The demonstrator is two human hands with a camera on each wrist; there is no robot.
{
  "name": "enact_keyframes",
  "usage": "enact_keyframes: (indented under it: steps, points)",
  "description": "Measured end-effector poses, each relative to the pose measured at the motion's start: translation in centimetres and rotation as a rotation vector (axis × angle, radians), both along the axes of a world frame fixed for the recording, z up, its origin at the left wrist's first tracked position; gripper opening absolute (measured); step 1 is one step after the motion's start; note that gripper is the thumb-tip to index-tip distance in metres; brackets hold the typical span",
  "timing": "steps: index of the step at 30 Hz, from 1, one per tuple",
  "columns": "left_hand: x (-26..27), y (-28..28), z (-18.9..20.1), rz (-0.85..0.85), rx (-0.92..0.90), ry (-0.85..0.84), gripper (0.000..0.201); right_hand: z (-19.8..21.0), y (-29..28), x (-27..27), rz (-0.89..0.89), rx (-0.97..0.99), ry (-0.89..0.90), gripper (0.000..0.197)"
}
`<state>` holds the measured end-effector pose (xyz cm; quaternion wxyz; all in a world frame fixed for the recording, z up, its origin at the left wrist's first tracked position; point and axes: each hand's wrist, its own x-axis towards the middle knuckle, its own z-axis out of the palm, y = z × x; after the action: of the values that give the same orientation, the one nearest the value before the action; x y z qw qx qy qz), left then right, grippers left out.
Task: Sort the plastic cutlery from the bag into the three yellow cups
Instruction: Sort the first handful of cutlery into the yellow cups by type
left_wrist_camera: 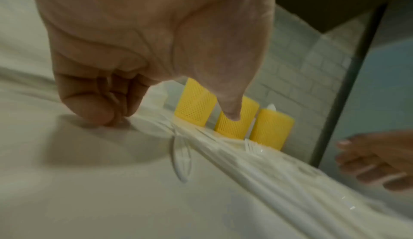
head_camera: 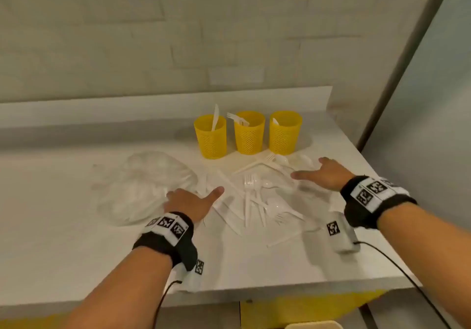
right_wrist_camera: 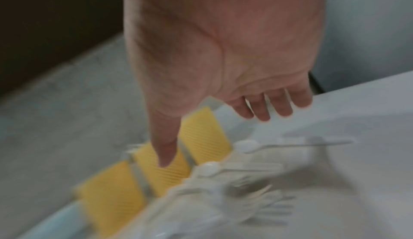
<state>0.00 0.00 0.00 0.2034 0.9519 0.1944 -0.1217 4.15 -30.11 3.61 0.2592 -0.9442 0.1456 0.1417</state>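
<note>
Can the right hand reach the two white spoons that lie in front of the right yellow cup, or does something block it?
Probably yes. The right hand hangs open just beside the spoons, which lie bare on the counter; nothing stands between them.

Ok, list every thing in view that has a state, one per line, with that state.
left cup: upright, holds a knife.
middle cup: upright, holds forks.
right cup: upright, one white piece inside.
plastic bag: crumpled, lying on the counter.
loose cutlery: scattered on the counter, unsorted.
left hand: fingers curled down at the counter, thumb out, holding nothing visible.
right hand: open, above the cutlery.
</note>
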Motion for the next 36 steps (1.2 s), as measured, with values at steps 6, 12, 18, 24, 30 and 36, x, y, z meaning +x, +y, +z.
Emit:
enact_keyframes:
  steps: [6,12,18,24,30,36]
  points:
    - [5.4,-2.7,-0.6,-0.035,-0.083,0.03,0.13,-2.2,1.0,5.0,-0.166,-0.207,0.184,0.14]
    - [7.3,-6.1,-0.7,-0.22,-0.054,0.049,0.132,-3.7,2.9,6.7,-0.019,-0.199,0.084,0.1]
    - [6.3,-9.4,-0.8,-0.419,-0.047,0.073,0.127,-4.1,5.4,6.0,0.146,-0.158,0.084,0.054]
    - [6.9,-9.8,0.1,-0.41,-0.161,0.09,0.095,-3.1,5.2,6.2,0.218,-0.077,0.087,0.048]
    - [7.4,-8.6,0.7,-0.394,-0.184,0.064,0.051,-1.3,3.3,6.0,0.3,0.073,0.027,0.022]
    - [7.4,-8.3,0.5,-0.396,-0.09,0.075,0.04,0.3,2.2,5.3,0.394,0.279,-0.186,0.028]
